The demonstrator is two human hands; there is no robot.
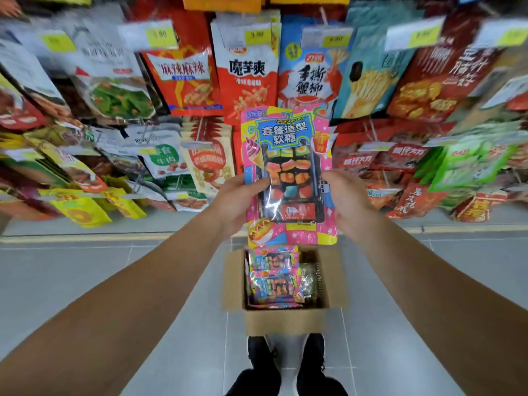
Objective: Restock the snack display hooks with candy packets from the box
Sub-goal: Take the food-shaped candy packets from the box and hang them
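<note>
Candy packet (288, 172) held upright before the snack display hooks (200, 130), above open box (285, 318) on floor. Left hand (238, 204) and right hand (347, 201) pinching side edges. Judged light, glossy, slippery film over stiff tray; best gripped at side seams, top hang-hole left clear.

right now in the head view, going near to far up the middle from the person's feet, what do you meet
black shoes → open cardboard box on the floor with more candy packets in it → the hands, left hand and right hand, gripping one candy packet by its sides → hanging snack bags on the display hooks
</note>
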